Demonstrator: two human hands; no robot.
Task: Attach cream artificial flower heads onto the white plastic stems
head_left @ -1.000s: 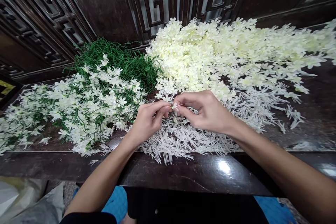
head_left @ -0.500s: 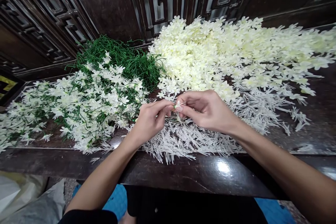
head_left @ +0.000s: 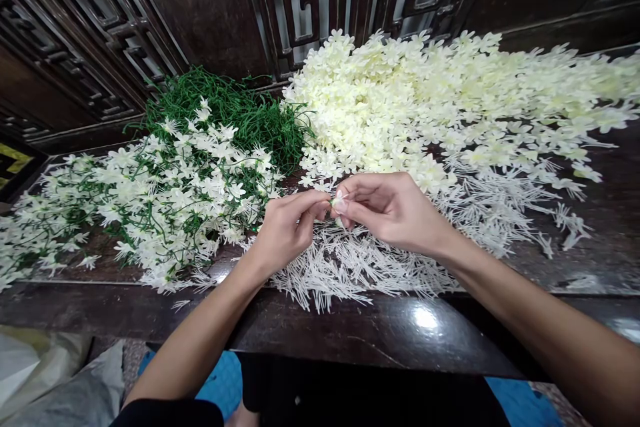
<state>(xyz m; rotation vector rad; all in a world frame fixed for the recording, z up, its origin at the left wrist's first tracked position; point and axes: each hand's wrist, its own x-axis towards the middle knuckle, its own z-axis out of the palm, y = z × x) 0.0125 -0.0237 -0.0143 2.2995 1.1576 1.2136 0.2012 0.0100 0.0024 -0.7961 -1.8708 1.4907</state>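
My left hand [head_left: 295,220] pinches the green stem end of a small artificial flower, its fingertips meeting those of my right hand [head_left: 383,207]. Between my right thumb and fingers sits the white flower [head_left: 341,203], mostly covered by the fingertips. Beneath both hands spreads a heap of thin white stamens [head_left: 360,273]. Behind my right hand rises a large pile of loose cream-white petals [head_left: 390,100]. To the left lie white flowers on green stems [head_left: 175,193], with a tangle of bare green stems [head_left: 225,107] behind them.
Everything lies on a dark polished wooden bench [head_left: 320,327] with a carved wooden back [head_left: 200,7]. Pale sacks [head_left: 75,373] stand on the floor at lower left. Something blue [head_left: 220,383] is below the bench edge.
My right fingertips have closed further over the flower, so less of its white petals shows. My left hand has hardly moved, and the piles look the same.
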